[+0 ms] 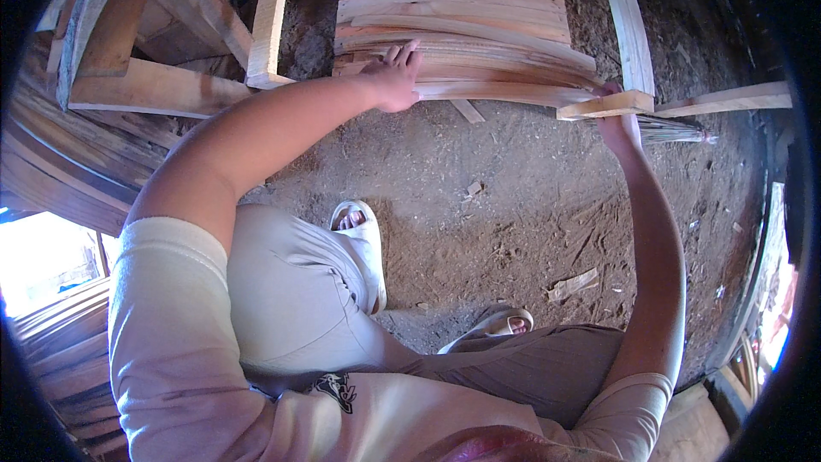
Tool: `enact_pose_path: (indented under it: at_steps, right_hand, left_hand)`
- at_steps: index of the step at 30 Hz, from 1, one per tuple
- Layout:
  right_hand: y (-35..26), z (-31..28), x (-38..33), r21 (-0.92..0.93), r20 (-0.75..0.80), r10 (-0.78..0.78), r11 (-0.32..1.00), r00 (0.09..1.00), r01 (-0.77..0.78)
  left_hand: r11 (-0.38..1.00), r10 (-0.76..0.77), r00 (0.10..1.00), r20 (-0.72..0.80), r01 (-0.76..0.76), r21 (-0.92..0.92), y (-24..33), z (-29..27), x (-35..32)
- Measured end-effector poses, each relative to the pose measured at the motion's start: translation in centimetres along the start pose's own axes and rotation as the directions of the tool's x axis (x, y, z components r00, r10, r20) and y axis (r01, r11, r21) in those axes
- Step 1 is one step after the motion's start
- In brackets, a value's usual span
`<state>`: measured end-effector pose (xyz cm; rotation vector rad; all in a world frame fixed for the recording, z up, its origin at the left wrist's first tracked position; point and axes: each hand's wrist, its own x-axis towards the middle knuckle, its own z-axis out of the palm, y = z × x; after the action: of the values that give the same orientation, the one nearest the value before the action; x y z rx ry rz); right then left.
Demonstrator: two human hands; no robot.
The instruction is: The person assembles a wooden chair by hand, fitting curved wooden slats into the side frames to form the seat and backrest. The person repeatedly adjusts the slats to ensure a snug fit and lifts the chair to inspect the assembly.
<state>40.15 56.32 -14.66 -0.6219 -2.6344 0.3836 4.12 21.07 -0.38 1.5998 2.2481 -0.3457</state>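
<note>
Thin, reddish-brown wooden slats point(479, 28) lie in a stack across a wooden frame in front of me; the nearer ones bow slightly. My left hand point(397, 79) rests at the left part of the near slats, its fingers apart and its thumb by the front edge. At the right end of the slats, my right hand point(619, 118) reaches up under a short wooden crosspiece point(607, 106) of the frame. Its bent fingertips show at the slat ends, closed on them. The crosspiece hides the rest of those fingers.
Pale frame posts rise left point(272, 21) and right point(627, 26) of the slats. More timber framing point(162, 88) stands at the left. A bundle of thin rods point(676, 131) lies beyond my right hand. Wood scraps point(574, 284) lie on the dirt floor point(513, 231) near my sandalled feet.
</note>
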Motion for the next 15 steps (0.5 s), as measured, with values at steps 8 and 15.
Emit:
enact_pose_path:
  at_steps: [8,15]
  right_hand:
    - [-1.4,-0.8,0.1,-0.003,0.007,0.020,1.000,1.000,-0.020]
    - [-3.7,-2.7,0.1,-0.044,0.048,0.045,0.998,0.998,-0.043]
  left_hand:
    - [0.999,0.010,0.999,-0.053,-0.012,-0.046,-0.7,-0.1,1.0]
    - [0.999,-0.023,0.998,0.053,0.025,-0.035,0.4,-2.5,1.8]
